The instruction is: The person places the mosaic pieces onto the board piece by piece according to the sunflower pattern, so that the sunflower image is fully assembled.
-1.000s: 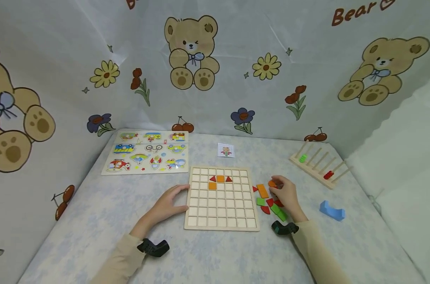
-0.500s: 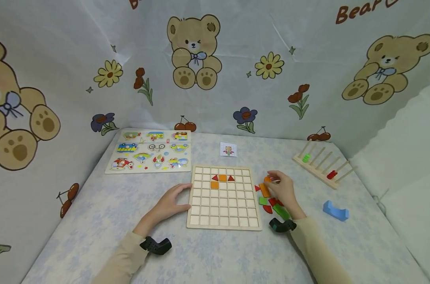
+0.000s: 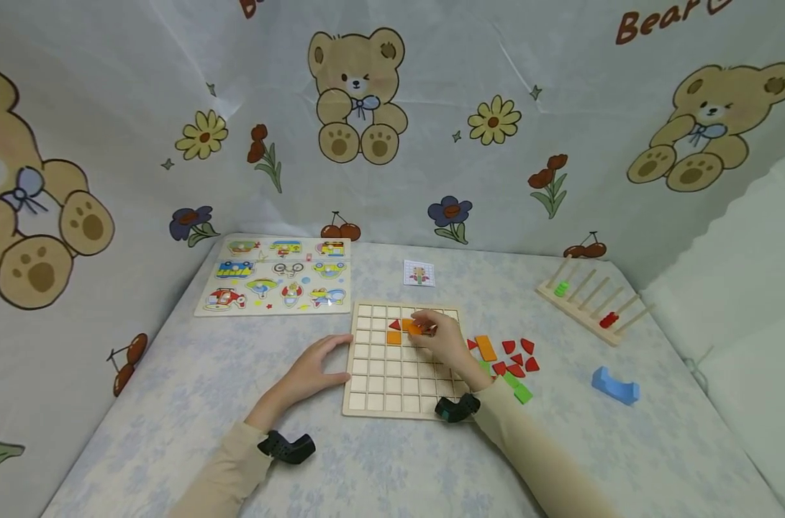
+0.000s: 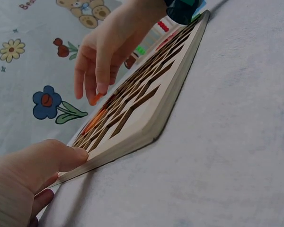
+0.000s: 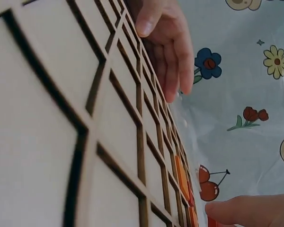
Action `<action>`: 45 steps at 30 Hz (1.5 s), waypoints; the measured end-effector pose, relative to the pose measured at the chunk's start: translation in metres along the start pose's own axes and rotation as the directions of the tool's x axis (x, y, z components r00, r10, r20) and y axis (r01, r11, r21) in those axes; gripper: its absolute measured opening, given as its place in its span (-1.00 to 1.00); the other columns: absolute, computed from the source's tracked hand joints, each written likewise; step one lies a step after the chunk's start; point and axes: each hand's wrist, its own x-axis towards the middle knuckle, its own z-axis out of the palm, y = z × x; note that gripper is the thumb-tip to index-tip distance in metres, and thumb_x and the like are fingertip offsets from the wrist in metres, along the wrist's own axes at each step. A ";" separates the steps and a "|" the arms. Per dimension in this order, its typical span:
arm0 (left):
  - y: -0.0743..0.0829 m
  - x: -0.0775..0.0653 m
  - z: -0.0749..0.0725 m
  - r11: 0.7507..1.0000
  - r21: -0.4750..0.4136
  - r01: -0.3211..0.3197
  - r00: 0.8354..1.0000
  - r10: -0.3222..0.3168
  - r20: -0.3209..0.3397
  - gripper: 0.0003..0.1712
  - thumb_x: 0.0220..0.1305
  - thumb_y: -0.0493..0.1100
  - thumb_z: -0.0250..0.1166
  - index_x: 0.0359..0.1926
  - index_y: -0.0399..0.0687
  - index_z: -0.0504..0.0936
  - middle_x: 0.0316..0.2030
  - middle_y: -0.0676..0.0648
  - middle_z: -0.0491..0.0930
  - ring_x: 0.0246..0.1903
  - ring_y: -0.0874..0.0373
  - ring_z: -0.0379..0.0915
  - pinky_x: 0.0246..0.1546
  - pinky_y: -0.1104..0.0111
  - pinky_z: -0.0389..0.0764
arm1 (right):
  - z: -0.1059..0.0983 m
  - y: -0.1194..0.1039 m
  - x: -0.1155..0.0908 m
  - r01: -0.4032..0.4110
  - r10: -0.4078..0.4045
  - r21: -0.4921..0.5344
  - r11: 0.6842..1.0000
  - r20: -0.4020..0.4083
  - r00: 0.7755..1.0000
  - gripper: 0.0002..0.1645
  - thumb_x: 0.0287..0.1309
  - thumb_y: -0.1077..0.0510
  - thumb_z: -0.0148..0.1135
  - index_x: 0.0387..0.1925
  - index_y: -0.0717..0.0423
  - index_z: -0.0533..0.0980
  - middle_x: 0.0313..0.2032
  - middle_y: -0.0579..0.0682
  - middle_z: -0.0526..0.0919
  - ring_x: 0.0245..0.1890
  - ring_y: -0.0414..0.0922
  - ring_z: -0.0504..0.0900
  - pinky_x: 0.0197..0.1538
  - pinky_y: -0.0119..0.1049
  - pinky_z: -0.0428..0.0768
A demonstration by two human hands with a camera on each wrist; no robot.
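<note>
Grid board (image 3: 376, 384): flat on the table. I'd expect it to slew if a downward push landed off-centre with its left edge poorly steadied.

Left hand (image 3: 308, 369): fingers relaxed and spread, thumb against the board's left edge. A careless tug here could shift every cell.

Right hand (image 3: 445, 345): thumb and fingers pinching one orange piece, held above the board's far half. These fingers cover part of the layout, so a neighbouring piece could be knocked unseen.

Black wrist device (image 3: 457, 408): on the right wrist, over the board's near right corner. If that wrist dropped, it might catch the rim.

Orange rectangle (image 3: 486, 348): loose, just beside the board's right edge; a returning sleeve could scatter it.

Orange square (image 3: 394, 337): in the board's far half, exposed to a bump.

Orange piece (image 4: 96, 98): mostly hidden by fingertips, shape unclear; a tilted release could leave it propped on a divider.
</note>
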 end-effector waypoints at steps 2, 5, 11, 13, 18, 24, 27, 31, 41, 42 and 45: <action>0.000 0.000 0.001 1.000 -0.003 -0.002 1.000 0.002 0.003 -0.19 0.08 0.02 0.43 0.34 0.03 0.33 0.32 -0.04 0.34 0.40 -0.05 0.13 0.40 -0.06 0.16 | 0.006 -0.001 0.000 -0.005 0.005 -0.005 1.000 0.024 1.000 -0.52 0.03 0.33 0.35 0.06 0.23 0.54 -0.11 0.16 0.64 -0.13 0.04 0.59 -0.05 -0.17 0.62; 0.000 0.000 0.002 1.000 -0.007 0.002 1.000 -0.002 0.008 -0.19 0.08 0.02 0.43 0.35 0.03 0.33 0.33 -0.03 0.34 0.41 -0.05 0.12 0.40 -0.05 0.16 | 0.010 -0.002 -0.001 -0.019 0.018 0.001 1.000 0.038 0.999 -0.54 0.03 0.36 0.34 0.04 0.20 0.55 -0.10 0.14 0.64 -0.11 0.04 0.60 -0.02 -0.16 0.64; 0.001 0.000 0.001 1.000 -0.004 -0.001 1.000 0.001 0.008 -0.20 0.09 -0.02 0.43 0.34 0.00 0.34 0.32 -0.05 0.34 0.40 -0.04 0.12 0.41 -0.04 0.15 | 0.013 -0.001 -0.001 -0.004 0.004 0.009 1.000 0.036 0.999 -0.56 0.04 0.37 0.32 0.03 0.21 0.56 -0.12 0.13 0.65 -0.14 0.02 0.59 -0.06 -0.18 0.63; 0.001 0.000 0.000 1.000 -0.005 -0.007 1.000 0.007 0.008 -0.20 0.09 -0.03 0.43 0.34 -0.01 0.34 0.32 -0.06 0.35 0.40 -0.05 0.12 0.40 -0.04 0.15 | 0.013 0.000 -0.001 0.005 -0.006 0.011 1.000 0.045 0.999 -0.56 0.04 0.37 0.32 0.03 0.22 0.56 -0.14 0.14 0.64 -0.15 0.01 0.59 -0.09 -0.23 0.62; 0.001 0.000 0.000 1.000 0.018 -0.008 1.000 0.008 0.005 -0.20 0.10 -0.01 0.42 0.35 0.02 0.33 0.33 -0.04 0.34 0.40 -0.04 0.12 0.40 -0.03 0.17 | 0.008 0.003 -0.003 0.028 -0.029 0.019 0.999 0.054 0.998 -0.56 0.06 0.36 0.31 0.04 0.24 0.55 -0.14 0.14 0.66 -0.15 0.00 0.60 -0.11 -0.30 0.61; 0.000 0.001 0.000 1.000 0.014 -0.002 1.000 0.002 0.000 -0.20 0.09 0.02 0.42 0.35 0.05 0.33 0.33 -0.02 0.34 0.41 -0.04 0.12 0.40 -0.05 0.17 | -0.015 0.015 -0.012 0.038 -0.038 -0.002 0.999 -0.029 0.999 -0.60 0.08 0.36 0.29 0.02 0.26 0.55 -0.20 0.17 0.66 -0.21 0.04 0.60 -0.14 -0.23 0.63; 0.000 0.001 0.000 1.000 0.015 -0.007 1.000 0.007 -0.001 -0.20 0.09 0.03 0.42 0.35 0.05 0.33 0.33 -0.03 0.34 0.40 -0.05 0.12 0.39 -0.06 0.17 | -0.033 0.025 -0.021 0.018 -0.020 -0.035 0.999 -0.083 0.996 -0.59 0.08 0.35 0.30 0.02 0.28 0.54 -0.19 0.20 0.66 -0.20 0.07 0.60 -0.15 -0.19 0.63; -0.002 0.000 0.001 1.000 0.023 -0.016 1.000 0.016 0.001 -0.19 0.09 0.05 0.41 0.35 0.04 0.33 0.33 -0.03 0.34 0.40 -0.06 0.13 0.38 -0.06 0.18 | -0.054 0.040 -0.032 -0.043 0.029 -0.094 0.995 -0.143 0.989 -0.57 0.07 0.35 0.30 0.04 0.29 0.53 -0.14 0.23 0.65 -0.17 0.10 0.58 -0.13 -0.10 0.63; -0.001 -0.001 0.000 0.999 0.014 -0.040 0.999 0.040 0.001 -0.19 0.09 0.03 0.42 0.34 0.01 0.33 0.31 -0.04 0.36 0.39 -0.06 0.14 0.38 -0.07 0.17 | -0.071 0.063 -0.047 -0.137 0.100 -0.187 0.973 -0.198 0.975 -0.48 -0.02 0.30 0.39 0.04 0.32 0.52 -0.09 0.30 0.60 -0.15 0.15 0.58 -0.15 -0.09 0.62; -0.001 -0.001 0.000 0.999 0.012 -0.041 0.999 0.041 0.001 -0.19 0.09 0.03 0.42 0.34 0.01 0.33 0.31 -0.04 0.36 0.39 -0.06 0.14 0.39 -0.07 0.17 | -0.071 0.065 -0.047 -0.133 0.095 -0.184 0.974 -0.199 0.975 -0.48 -0.02 0.31 0.38 0.05 0.32 0.52 -0.09 0.30 0.60 -0.16 0.14 0.58 -0.17 -0.14 0.61; -0.002 0.000 0.001 0.999 0.013 -0.041 0.999 0.041 0.000 -0.19 0.09 0.04 0.42 0.34 0.02 0.33 0.31 -0.03 0.36 0.39 -0.06 0.14 0.38 -0.07 0.17 | -0.070 0.067 -0.046 -0.133 0.097 -0.163 0.978 -0.209 0.973 -0.49 -0.01 0.35 0.35 0.06 0.31 0.51 -0.09 0.28 0.61 -0.17 0.10 0.57 -0.20 -0.26 0.58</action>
